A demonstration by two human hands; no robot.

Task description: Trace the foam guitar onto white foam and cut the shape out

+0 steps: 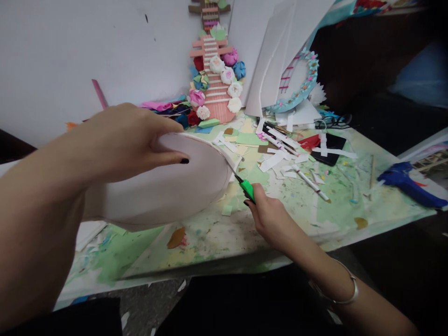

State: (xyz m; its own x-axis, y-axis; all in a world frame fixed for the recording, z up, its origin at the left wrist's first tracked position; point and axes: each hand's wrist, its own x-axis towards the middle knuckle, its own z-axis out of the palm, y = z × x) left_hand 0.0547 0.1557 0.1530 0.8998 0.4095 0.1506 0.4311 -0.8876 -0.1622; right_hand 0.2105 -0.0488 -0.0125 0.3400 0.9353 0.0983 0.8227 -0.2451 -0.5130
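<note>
Evidently the left hand (pixel 122 140) grasps the white round board (pixel 168 186) by its upper rim, just above the table (pixel 315 205); the right hand (pixel 269 217) clenches a green-handled knife (pixel 247 188) at its edge; board judged light, stiff, easily dented; best held at the rim.

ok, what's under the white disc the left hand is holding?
Below the white disc, the paint-stained table shows, with an orange scrap by the disc's lower edge. The table right beneath it is covered by the disc and the left hand.
</note>
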